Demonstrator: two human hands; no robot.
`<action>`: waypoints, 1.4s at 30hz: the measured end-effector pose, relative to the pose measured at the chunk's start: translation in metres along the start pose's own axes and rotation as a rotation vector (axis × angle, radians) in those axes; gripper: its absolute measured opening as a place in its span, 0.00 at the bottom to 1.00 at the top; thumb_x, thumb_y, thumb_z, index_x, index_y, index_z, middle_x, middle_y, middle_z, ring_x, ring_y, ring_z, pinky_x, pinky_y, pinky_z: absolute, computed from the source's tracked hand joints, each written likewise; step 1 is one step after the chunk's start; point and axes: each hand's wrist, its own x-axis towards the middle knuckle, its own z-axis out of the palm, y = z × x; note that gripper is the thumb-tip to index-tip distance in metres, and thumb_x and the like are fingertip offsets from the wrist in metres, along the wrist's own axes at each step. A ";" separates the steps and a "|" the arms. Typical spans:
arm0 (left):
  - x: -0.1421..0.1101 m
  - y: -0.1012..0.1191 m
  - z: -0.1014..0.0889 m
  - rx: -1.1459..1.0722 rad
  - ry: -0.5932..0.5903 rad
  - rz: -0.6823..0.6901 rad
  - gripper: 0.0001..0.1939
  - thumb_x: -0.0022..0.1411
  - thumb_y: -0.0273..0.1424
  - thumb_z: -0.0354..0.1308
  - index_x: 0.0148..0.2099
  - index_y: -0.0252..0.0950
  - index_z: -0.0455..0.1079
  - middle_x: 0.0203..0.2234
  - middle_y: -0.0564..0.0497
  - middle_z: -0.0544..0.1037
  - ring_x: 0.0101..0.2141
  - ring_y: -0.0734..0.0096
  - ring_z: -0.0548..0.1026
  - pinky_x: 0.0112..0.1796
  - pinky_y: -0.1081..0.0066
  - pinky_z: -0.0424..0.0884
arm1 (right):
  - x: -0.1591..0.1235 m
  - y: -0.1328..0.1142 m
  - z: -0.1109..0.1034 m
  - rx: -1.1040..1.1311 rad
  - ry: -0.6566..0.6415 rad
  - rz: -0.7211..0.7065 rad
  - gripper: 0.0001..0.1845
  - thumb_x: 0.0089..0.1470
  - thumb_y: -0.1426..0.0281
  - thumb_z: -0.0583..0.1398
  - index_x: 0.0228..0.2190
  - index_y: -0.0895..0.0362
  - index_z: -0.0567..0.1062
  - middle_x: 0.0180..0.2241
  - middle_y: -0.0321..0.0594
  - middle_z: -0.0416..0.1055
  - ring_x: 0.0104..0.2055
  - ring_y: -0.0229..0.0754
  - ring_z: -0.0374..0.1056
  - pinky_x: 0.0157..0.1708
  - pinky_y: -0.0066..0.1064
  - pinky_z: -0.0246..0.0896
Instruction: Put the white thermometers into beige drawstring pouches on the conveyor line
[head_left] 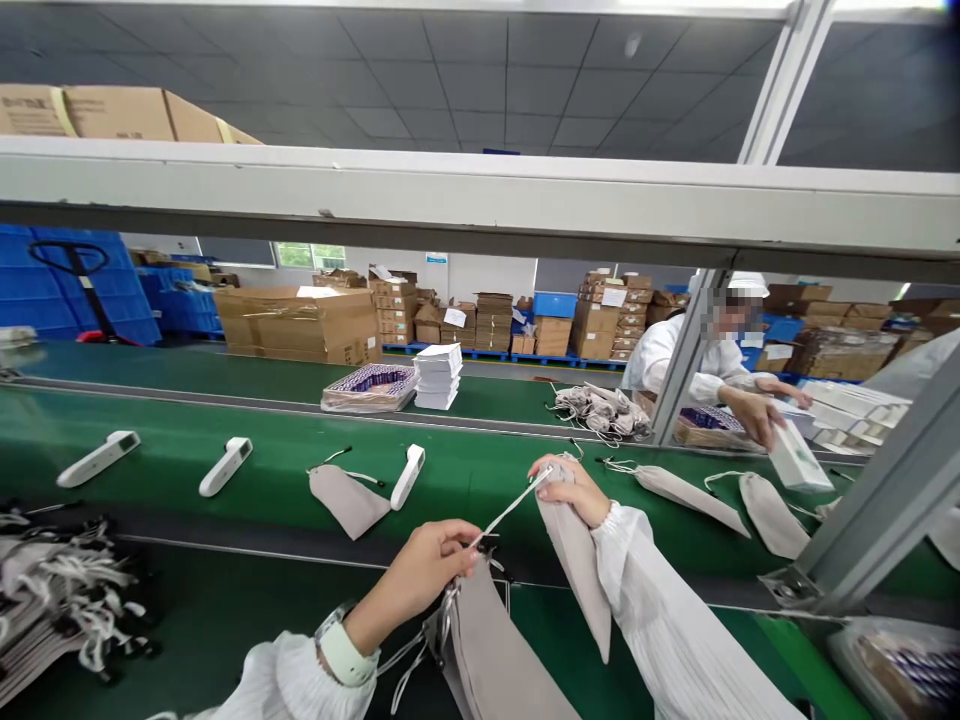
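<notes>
My right hand is closed round the neck of a light grey drawstring pouch, which hangs over the belt edge. A white cord runs taut from it to my left hand, whose fingertips pinch the cord's end. Below that hand lie more grey pouches with loose cords. On the green belt to the left sit white handheld devices and one flat pouch. Further pouches lie to the right of my right hand.
A heap of pouches fills the lower left. Beyond the belt stand a stack of white boxes, a tray, a pouch pile and a carton. A metal post rises at right, near a co-worker handling a white box.
</notes>
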 end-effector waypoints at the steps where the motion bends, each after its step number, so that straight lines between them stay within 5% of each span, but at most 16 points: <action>1: 0.001 0.000 0.000 0.016 0.013 0.002 0.13 0.52 0.35 0.54 0.36 0.31 0.68 0.23 0.52 0.69 0.25 0.74 0.66 0.27 0.74 0.61 | 0.000 0.000 0.000 0.000 0.006 0.003 0.11 0.31 0.73 0.60 0.25 0.58 0.71 0.22 0.33 0.64 0.24 0.34 0.58 0.26 0.27 0.53; 15: 0.002 0.000 0.004 0.071 0.098 -0.026 0.16 0.54 0.39 0.51 0.41 0.33 0.67 0.23 0.53 0.70 0.19 0.77 0.65 0.22 0.76 0.61 | -0.003 0.011 0.004 -0.236 -0.128 0.133 0.12 0.31 0.76 0.61 0.26 0.59 0.71 0.22 0.32 0.66 0.27 0.36 0.61 0.30 0.28 0.56; 24: -0.003 0.004 0.003 0.040 0.003 -0.039 0.15 0.53 0.37 0.53 0.40 0.32 0.66 0.21 0.53 0.69 0.25 0.72 0.68 0.28 0.73 0.64 | -0.002 0.012 -0.004 -0.242 -0.070 0.136 0.11 0.31 0.74 0.61 0.25 0.59 0.70 0.23 0.33 0.64 0.27 0.36 0.60 0.31 0.28 0.55; 35: -0.002 0.001 0.005 -0.121 -0.049 0.012 0.14 0.53 0.39 0.55 0.36 0.33 0.63 0.22 0.57 0.62 0.21 0.81 0.56 0.22 0.78 0.53 | 0.002 0.029 -0.004 -0.386 -0.046 0.176 0.12 0.30 0.73 0.61 0.26 0.59 0.72 0.23 0.32 0.66 0.27 0.36 0.61 0.30 0.27 0.55; 42: -0.002 0.006 0.009 -0.243 0.059 -0.032 0.18 0.53 0.45 0.53 0.31 0.33 0.61 0.18 0.59 0.56 0.17 0.83 0.49 0.20 0.77 0.45 | 0.002 0.033 0.001 -0.426 -0.059 0.187 0.13 0.30 0.72 0.61 0.26 0.58 0.71 0.23 0.32 0.66 0.28 0.36 0.61 0.30 0.26 0.55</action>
